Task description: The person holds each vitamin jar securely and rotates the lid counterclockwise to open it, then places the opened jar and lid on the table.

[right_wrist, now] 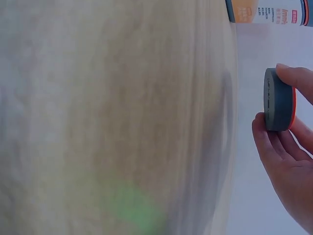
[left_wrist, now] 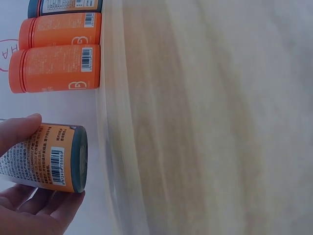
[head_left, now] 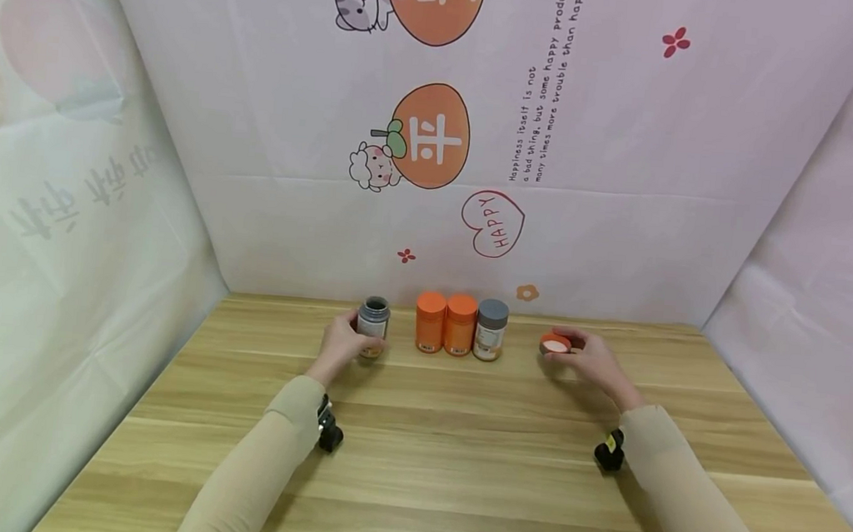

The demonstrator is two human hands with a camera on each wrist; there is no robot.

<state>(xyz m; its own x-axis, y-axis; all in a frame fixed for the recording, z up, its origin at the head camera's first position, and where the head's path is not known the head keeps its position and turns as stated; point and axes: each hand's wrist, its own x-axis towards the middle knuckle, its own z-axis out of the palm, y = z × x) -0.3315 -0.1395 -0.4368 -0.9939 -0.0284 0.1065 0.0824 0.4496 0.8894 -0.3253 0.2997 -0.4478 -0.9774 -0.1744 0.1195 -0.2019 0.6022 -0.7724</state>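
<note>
My left hand [head_left: 340, 344] grips a grey jar [head_left: 373, 322] with a white and orange label, thumb on one side and fingers around the other. The jar is upright and its dark mouth is uncovered. In the left wrist view the jar's base [left_wrist: 82, 159] shows close to the tabletop. Off to the right, my right hand [head_left: 593, 363] pinches a grey jar lid [right_wrist: 279, 100] between thumb and fingers. The lid's orange rim and white inner face [head_left: 557, 346] point upward in the head view, raised over the table.
Between the hands, two orange jars [head_left: 430, 323] and a capped grey-lidded jar [head_left: 491, 331] stand side by side near the back of the wooden table [head_left: 456, 469]. A white printed sheet [head_left: 286, 230] rises behind them, with white sheets at both sides.
</note>
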